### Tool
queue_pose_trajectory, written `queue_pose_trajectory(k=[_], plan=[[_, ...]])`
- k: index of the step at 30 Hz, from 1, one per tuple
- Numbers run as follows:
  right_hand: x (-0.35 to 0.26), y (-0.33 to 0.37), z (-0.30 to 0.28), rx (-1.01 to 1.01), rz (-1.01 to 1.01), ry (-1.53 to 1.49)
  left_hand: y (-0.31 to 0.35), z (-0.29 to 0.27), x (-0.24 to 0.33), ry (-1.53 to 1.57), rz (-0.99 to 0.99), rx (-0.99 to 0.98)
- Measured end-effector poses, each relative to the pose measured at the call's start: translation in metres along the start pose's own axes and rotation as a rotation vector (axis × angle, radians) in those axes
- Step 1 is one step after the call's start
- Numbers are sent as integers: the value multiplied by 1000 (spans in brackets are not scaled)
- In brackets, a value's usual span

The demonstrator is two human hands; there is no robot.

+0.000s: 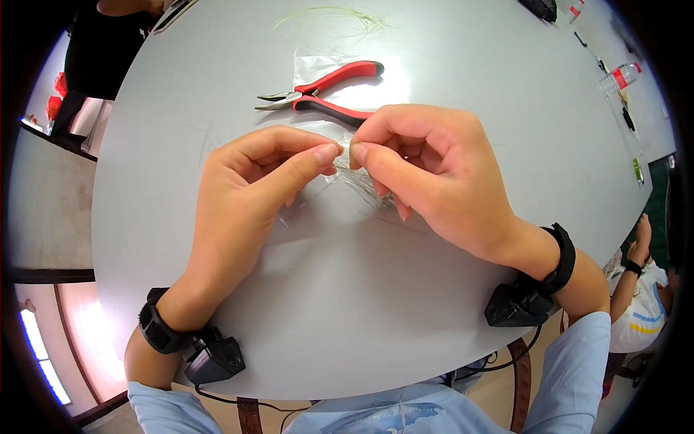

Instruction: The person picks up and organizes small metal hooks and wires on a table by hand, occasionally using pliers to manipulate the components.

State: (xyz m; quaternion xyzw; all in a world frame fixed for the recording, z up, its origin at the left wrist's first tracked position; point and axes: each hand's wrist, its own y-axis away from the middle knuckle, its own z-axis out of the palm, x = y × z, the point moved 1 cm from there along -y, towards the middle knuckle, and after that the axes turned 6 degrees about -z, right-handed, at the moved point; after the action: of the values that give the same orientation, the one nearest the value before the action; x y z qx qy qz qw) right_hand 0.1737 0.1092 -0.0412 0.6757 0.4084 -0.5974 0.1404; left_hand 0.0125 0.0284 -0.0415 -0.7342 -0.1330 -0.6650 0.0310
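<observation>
Above the grey table, my left hand and my right hand face each other with their fingertips almost touching. Each pinches thumb against forefinger. Whatever lies in either pinch is too small to make out. Just below and behind the fingertips is a loose pile of thin, silvery wire-like pieces, partly covered by my right hand. Beyond my hands lie bent-nose pliers with red and black handles, jaws pointing left and slightly apart. One handle end is close behind my right forefinger.
A clear plastic bag lies under the pliers. Farther off is a tangle of yellow-green thread. Bottles and small items line the right side. One person in black is at far left, another person at right.
</observation>
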Motion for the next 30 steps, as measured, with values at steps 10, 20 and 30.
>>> queue_pose_trajectory(k=[10,20,30], plan=[[0,1,-1,1,9,2,1,0,1,-24,-1,-2],[1,1,0,0,11,-8,2,1,3,-57,-12,-14],[0,1,1,1,9,-5,2,2,1,-48,74,-51]])
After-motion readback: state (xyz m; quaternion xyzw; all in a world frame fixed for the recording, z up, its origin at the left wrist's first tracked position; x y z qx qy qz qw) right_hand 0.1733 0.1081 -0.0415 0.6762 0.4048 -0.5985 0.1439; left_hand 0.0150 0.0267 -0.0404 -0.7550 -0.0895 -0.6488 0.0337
